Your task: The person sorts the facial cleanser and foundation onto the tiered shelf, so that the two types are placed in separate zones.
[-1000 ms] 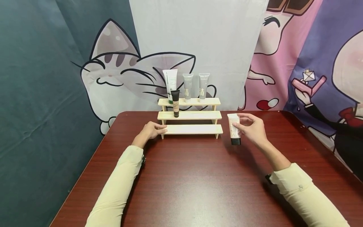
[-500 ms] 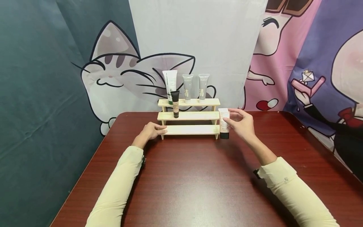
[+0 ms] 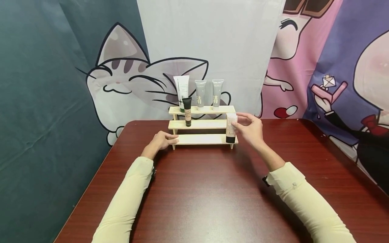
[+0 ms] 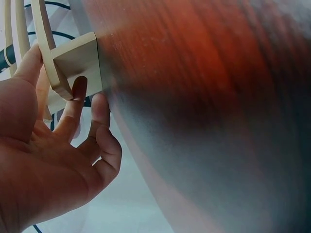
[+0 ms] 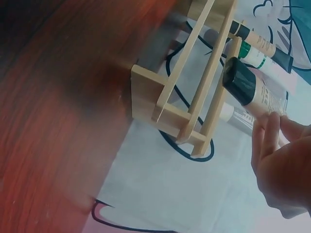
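Note:
A pale tube with a black cap [image 3: 230,129] is upright, cap down, in front of the right end of the stepped wooden rack [image 3: 203,139]. My right hand [image 3: 251,131] pinches its upper part from the right. In the right wrist view the black cap [image 5: 239,81] stands apart from the shelves. My left hand [image 3: 161,140] holds the left end of the lowest shelf; in the left wrist view the thumb lies over the shelf board [image 4: 46,48] and fingers reach beneath. On the middle shelf stands a beige tube with black ends [image 3: 187,113].
A white tube [image 3: 181,86] and two grey translucent tubes, left [image 3: 200,94] and right [image 3: 217,94], stand on the top shelf. A dark red table [image 3: 197,189] carries the rack. Behind it hangs a printed cloth [image 3: 237,44].
My right hand has carried the pale tube leftward and slightly up, from beside the rack to in front of its right end. My left hand stays at the shelf.

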Motion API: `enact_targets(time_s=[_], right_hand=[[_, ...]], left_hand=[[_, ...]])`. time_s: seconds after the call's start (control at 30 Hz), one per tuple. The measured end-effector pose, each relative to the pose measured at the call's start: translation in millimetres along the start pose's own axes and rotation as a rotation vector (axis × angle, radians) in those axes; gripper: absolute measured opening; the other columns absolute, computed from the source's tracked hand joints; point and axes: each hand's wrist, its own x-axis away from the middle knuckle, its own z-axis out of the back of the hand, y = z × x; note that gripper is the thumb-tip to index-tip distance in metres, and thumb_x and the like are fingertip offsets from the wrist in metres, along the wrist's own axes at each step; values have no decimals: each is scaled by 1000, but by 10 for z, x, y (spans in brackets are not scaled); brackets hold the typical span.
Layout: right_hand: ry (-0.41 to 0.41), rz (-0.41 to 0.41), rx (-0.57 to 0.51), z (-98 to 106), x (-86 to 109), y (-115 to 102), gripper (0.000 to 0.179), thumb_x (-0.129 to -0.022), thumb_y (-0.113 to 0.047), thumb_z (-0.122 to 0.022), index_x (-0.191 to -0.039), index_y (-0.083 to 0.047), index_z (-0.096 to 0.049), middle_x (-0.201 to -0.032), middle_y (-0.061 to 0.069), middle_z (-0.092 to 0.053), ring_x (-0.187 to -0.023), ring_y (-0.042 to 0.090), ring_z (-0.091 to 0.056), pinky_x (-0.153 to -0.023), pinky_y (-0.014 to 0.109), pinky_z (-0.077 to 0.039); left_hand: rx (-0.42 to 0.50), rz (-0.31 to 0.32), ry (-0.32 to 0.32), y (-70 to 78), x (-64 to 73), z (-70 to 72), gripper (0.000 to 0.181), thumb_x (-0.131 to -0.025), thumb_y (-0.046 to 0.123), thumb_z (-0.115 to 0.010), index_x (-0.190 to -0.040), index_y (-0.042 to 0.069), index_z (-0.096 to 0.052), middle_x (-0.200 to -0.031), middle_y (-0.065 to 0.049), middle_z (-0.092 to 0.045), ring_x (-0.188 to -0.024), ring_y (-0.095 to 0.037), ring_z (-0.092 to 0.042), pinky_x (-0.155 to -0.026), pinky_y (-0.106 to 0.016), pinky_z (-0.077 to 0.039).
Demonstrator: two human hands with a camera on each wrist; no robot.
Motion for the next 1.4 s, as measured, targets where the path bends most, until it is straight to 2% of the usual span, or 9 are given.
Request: enact_targets(time_s=[0.27,0.43,0.63,0.8,1.13,1.27,1.4], right_hand=[[39,-9,-56,-158,-59,59,39,-85,5,-78,-123,7,-67,-112,31,-68,-73,5,-70,-60,35,-60],[77,6,-42,-251,-113,54,37,-85,4,-78,-120,5,-69,-111,28,-69,-77,7,-71,-62,35,-60],[102,25,-94,-364,-188,49,36,-85,8,-75,-121,6,-69,-111,29,-68,-79,13,-72,-64,35,-60],[101,50,-93,-443,-236,5,34,-86,8,-75,-120,6,-70,-110,26,-69,-83,19,-73,-64,34,-60],[73,58,-145,-559,-354,18,35,-87,6,-75,-122,5,-69,-113,25,-67,-86,18,-72,-66,36,-61],[68,70,-148,-611,-401,30,35,-87,6,-75,-121,5,-69,-111,24,-68,-87,23,-73,-64,33,-61],[63,67,-144,-639,-443,51,35,-86,7,-75,-120,3,-70,-110,21,-68,-85,20,-73,-63,31,-60]], left_hand=[[-2,0,-9,-20,5,-8,34,-91,41,-75,-123,28,-74,-142,-17,-57,-136,-35,-47,-111,-46,-39],[8,5,-4,-23,16,-2,35,-91,40,-76,-123,28,-74,-142,-17,-57,-136,-35,-46,-112,-46,-38],[13,20,-6,-30,26,-2,35,-91,41,-76,-123,29,-74,-144,-16,-56,-137,-34,-45,-112,-47,-37],[0,8,-7,-25,29,3,35,-91,41,-75,-124,29,-74,-144,-16,-56,-138,-35,-45,-112,-47,-38],[-7,11,0,-17,8,15,35,-91,43,-75,-124,30,-74,-143,-14,-56,-137,-34,-45,-112,-45,-38],[-21,8,2,-21,7,7,36,-91,44,-75,-124,31,-74,-143,-14,-56,-137,-34,-45,-112,-45,-38],[-19,4,2,-4,13,-2,36,-91,44,-75,-124,31,-74,-144,-14,-56,-137,-34,-45,-111,-45,-38]])
